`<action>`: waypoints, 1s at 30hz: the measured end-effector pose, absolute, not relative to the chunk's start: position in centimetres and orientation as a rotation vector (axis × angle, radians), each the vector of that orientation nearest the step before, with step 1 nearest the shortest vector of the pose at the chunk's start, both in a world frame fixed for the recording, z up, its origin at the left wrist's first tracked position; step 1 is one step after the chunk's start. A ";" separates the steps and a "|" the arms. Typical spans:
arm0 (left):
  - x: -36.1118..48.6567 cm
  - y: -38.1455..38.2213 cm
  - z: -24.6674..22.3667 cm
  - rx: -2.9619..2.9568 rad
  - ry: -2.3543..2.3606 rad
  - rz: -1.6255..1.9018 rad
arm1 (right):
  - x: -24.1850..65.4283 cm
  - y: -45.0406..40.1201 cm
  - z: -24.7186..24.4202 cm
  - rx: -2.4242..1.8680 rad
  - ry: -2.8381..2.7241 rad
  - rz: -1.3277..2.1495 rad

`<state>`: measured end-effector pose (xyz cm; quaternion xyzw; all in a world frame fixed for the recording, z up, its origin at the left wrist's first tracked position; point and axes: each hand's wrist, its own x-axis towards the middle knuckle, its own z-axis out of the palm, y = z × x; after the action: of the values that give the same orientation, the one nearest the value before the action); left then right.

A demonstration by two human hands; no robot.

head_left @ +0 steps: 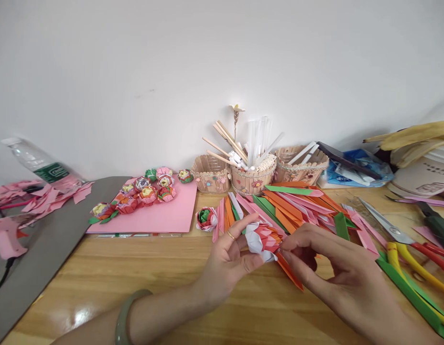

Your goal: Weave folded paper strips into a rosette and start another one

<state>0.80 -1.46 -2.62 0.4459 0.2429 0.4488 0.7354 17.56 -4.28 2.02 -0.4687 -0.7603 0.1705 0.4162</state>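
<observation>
Over the wooden table I hold a folded paper flower (267,236) with white outer petals and pink, red and orange inner ones. My left hand (231,256) grips it from the left, thumb low and forefinger behind. On its right edge, my right hand (321,266) pinches a petal between thumb and forefinger; the fingertips hide the exact spot. Behind both hands spreads a pile of folded paper strips (290,208) in orange, pink, green and white. A smaller finished paper flower (206,219) rests just left of the pile.
Several paper flowers (148,195) lie on pink paper (171,216). Small wooden baskets (252,181) with sticks stand against the wall. Scissors (396,232) and yellow-handled pliers (405,258) lie right. A pink glue gun (8,237) and a bottle (38,160) are left.
</observation>
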 end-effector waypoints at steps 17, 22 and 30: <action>0.7 -1.4 -2.9 1.030 0.520 0.992 | 17.7 -4.2 2.1 -1.160 -1.988 0.481; 0.6 -1.5 -2.7 1.058 0.523 0.998 | 17.9 -4.1 2.2 -1.132 -2.030 0.471; 0.7 -1.5 -2.6 1.059 0.558 0.981 | 18.1 -4.1 1.7 -1.075 -2.066 0.484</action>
<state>0.71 -1.52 -2.57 0.4782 0.2518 0.4430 0.7153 18.10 -4.05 1.66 -0.4196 -0.8060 0.1888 0.3724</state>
